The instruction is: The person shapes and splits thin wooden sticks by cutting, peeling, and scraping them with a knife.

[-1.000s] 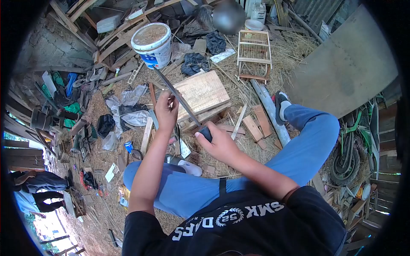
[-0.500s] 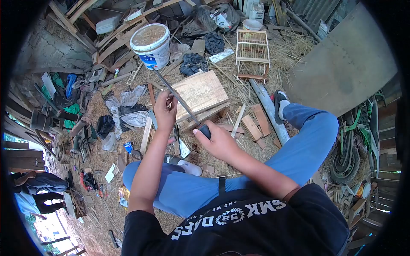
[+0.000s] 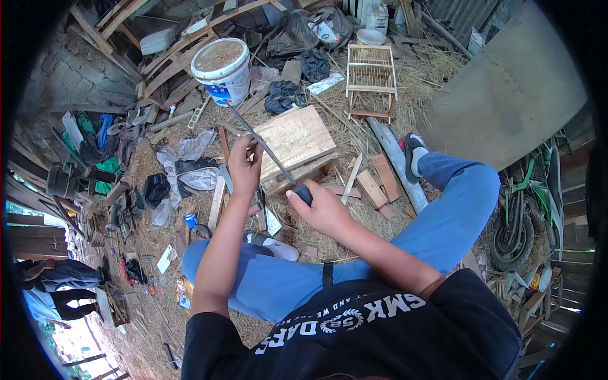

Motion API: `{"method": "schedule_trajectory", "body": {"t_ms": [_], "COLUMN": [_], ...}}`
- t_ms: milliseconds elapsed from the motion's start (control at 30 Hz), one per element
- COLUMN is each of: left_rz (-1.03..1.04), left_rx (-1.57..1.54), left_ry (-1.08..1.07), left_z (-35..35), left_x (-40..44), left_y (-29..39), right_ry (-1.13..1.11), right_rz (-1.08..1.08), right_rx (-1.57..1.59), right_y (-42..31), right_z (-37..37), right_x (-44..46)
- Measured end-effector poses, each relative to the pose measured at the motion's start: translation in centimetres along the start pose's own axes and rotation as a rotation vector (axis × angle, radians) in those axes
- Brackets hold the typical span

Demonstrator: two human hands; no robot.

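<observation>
My right hand [image 3: 324, 209] is closed round the black handle [image 3: 304, 194] of a long, narrow grey metal tool [image 3: 273, 157]. The tool slants up and left, tapering to its tip near a white bucket; whether it is a knife or a file I cannot tell. Beside its shaft is my left hand [image 3: 244, 166], fingers curled together close to the metal. What the left fingers pinch, if anything, is hidden. Below both hands, a pale wooden block [image 3: 294, 140] with a flat top stands on the straw-covered floor between my legs.
The white bucket [image 3: 221, 75] stands beyond the block, near a small slatted wooden rack [image 3: 371, 69]. Wood offcuts [image 3: 373, 190] and a grey pole [image 3: 398, 164] lie at right. A large flat board [image 3: 513, 95] leans there, near a motorbike wheel [image 3: 512, 244]. Another person [image 3: 63, 275] is at far left.
The whole view has shifted very slightly. Both hands and the metal tool keep nearly the same pose.
</observation>
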State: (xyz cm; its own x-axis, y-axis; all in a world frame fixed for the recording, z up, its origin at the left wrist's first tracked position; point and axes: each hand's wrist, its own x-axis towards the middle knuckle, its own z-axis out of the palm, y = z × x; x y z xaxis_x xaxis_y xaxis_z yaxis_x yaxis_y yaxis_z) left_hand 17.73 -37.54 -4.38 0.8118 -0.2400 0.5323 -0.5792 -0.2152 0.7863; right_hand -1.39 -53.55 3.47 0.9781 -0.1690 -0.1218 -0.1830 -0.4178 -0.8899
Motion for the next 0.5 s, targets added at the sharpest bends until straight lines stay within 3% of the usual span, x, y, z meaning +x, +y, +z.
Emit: {"method": "schedule_trajectory", "body": {"t_ms": [333,500], "left_rz": [0.053,0.278], "left_rx": [0.062,0.242], "left_ry": [-0.053,0.142], "left_z": [-1.0,-2.8], "left_x": [0.6,3.5], "left_y": [3.5,6.8], "right_ry": [0.041,0.060], "right_rz": [0.004,-0.005], "right_rx": [-0.001,0.072], "right_y": [1.1,1.1], "right_z": [-0.1,-0.7], "right_x": [0.4,0.5]}}
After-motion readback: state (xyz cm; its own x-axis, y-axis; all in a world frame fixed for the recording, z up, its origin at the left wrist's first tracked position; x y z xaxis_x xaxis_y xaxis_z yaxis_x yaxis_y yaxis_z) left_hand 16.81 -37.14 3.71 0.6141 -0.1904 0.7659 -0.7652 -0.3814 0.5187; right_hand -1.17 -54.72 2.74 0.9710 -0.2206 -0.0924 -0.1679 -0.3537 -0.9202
